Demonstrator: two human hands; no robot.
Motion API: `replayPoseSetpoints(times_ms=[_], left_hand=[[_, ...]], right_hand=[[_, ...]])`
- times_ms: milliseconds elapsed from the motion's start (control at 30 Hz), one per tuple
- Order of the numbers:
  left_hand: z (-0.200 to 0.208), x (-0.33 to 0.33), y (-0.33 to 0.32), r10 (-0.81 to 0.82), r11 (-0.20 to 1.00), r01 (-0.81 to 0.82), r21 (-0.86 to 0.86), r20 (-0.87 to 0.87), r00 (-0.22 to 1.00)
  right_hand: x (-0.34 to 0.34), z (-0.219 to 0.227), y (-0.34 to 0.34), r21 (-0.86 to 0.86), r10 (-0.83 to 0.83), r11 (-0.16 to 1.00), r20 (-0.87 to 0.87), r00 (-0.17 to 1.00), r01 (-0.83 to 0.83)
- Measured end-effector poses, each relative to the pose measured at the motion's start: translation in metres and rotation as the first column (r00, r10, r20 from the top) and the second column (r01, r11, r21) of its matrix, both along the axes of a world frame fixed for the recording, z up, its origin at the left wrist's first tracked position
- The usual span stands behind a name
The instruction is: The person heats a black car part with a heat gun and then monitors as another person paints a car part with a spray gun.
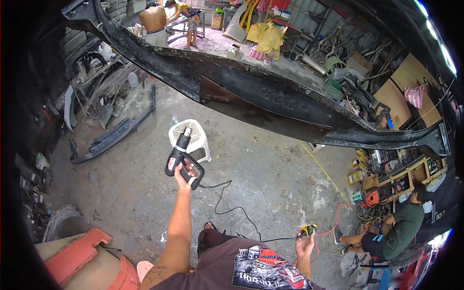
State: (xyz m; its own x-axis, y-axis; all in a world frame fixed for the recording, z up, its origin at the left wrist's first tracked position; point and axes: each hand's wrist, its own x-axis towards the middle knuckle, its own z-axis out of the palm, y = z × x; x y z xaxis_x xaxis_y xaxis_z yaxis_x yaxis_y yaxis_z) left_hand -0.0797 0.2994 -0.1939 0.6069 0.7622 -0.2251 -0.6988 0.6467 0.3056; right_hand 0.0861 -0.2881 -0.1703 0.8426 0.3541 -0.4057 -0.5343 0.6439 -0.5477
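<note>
Black heat gun (178,154), within left fingers (190,172) (curled)

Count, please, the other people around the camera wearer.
3: one bare-backed person and one in a yellow top, both beyond the black panel; one in a green shirt at lower right. Others may be hidden.

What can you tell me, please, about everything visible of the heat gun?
The heat gun is black, apparently plastic, with a metallic nozzle, a small red and white label and a looped handle. The left hand grips the handle, the nozzle pointing forward. In view it overlaps a white plastic stool. A black cord leaves the handle's lower end, trailing toward the right hand. Whether it is running cannot be told.
</note>
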Motion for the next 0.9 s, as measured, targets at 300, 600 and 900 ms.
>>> replayPoseSetpoints(times_ms=[300,600,900], left_hand=[[0.006,0.005,-0.047,-0.075,0.997,0.074,0.008,0.048,0.996],[0.002,-0.058,0.043,-0.102,0.993,0.099,0.059,0.038,0.994],[0.011,-0.119,0.165,-0.129,0.991,0.130,0.022,-0.044,0.991]], right_hand=[[-0.016,-0.017,0.010,0.025,0.093,0.995,-0.050,0.994,-0.092],[-0.054,-0.032,0.036,-0.013,-0.022,1.000,-0.044,0.999,0.021],[-0.119,-0.028,0.134,0.035,-0.252,0.967,-0.032,0.967,0.253]])
